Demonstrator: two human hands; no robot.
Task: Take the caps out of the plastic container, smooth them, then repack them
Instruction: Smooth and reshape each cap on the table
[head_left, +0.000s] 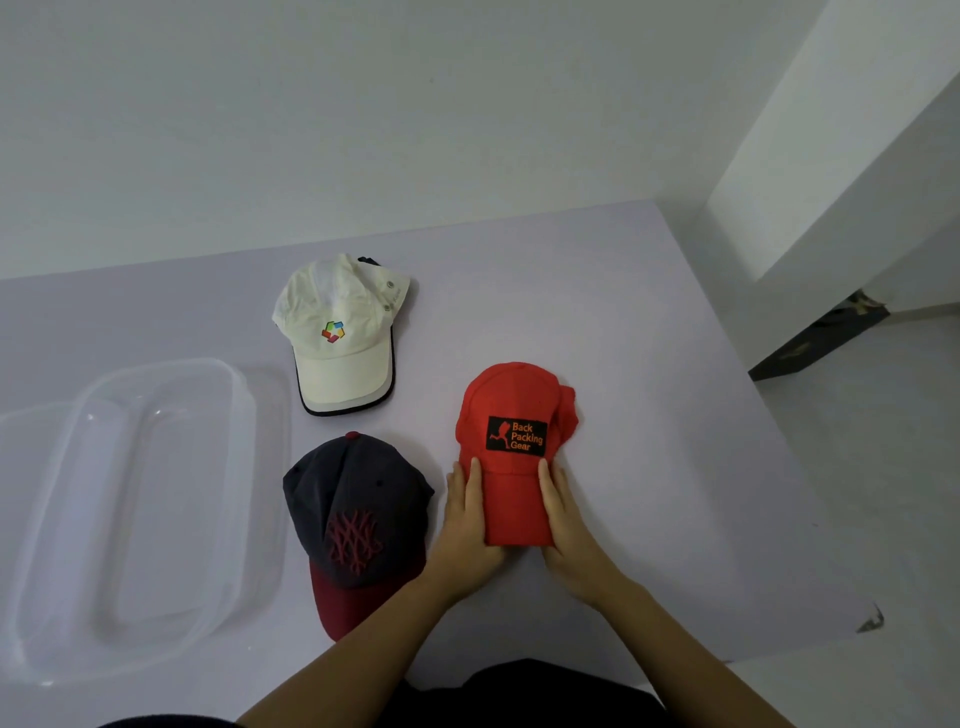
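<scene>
A red cap (511, 400) with a black "Back Packing Gear" patch lies on the table right of centre, brim towards me. My left hand (467, 519) grips the brim's left edge, thumb on top. My right hand (563, 519) grips the right edge the same way. A navy cap (353, 499) with a dark red brim lies just left of my left hand. Behind it lies a cream cap (337, 322) with a coloured logo. The clear plastic container (78, 519) stands at the left with nothing visible inside.
The pale lilac table (649, 415) ends at a white wall behind and drops off at the right, where a grey floor (872, 493) and a white door or panel show. A dark cap edge peeks out from under the cream cap.
</scene>
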